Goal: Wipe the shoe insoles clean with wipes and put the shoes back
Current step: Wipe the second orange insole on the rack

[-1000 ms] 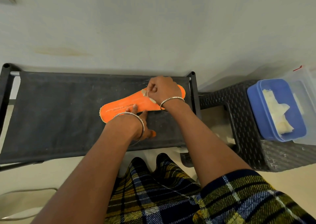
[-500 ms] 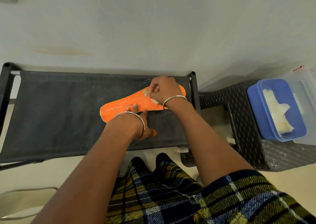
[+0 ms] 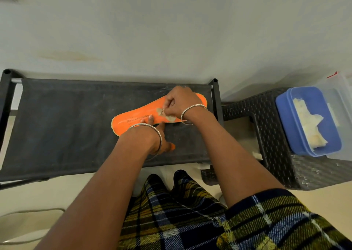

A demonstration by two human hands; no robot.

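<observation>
An orange insole (image 3: pixel 133 120) lies flat on the black fabric shelf (image 3: pixel 66 125) of a rack, its toe end pointing right. My right hand (image 3: pixel 180 102) is closed on a crumpled, soiled wipe (image 3: pixel 164 114) and presses it against the insole's middle. My left hand (image 3: pixel 152 135) rests on the shelf with its fingertips pinning the insole's near edge. Both wrists carry a silver bangle. No shoes are in sight.
A dark woven stool (image 3: pixel 276 144) stands right of the rack. On it sits a blue container (image 3: pixel 285 120) holding pale wipes, with a clear lid beside it. A white wall runs behind. My plaid garment fills the bottom of the view.
My right hand has slid the wipe a little to the right along the insole. My left hand has stayed in place, holding the insole down.
</observation>
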